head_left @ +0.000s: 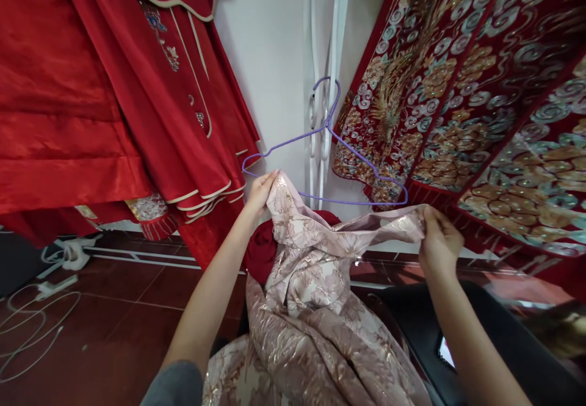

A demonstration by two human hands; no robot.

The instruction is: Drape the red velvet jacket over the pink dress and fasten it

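A pale pink brocade dress with shiny floral patterning hangs stretched between my hands, its skirt bunched below. My left hand pinches one upper corner of it, beside the left arm of a purple hanger. Farther right, my right hand grips the other end of the dress's upper edge, just below the hanger's right end. The hanger's hook is at a white metal rack post, and its bottom bar passes behind the dress. A dark red cloth rosette shows next to the dress under my left wrist.
Red garments with cream piping hang at left. Heavily embroidered red garments hang at right. A black seat-like surface at lower right bears a phone. White cables and a power strip lie on the tiled floor.
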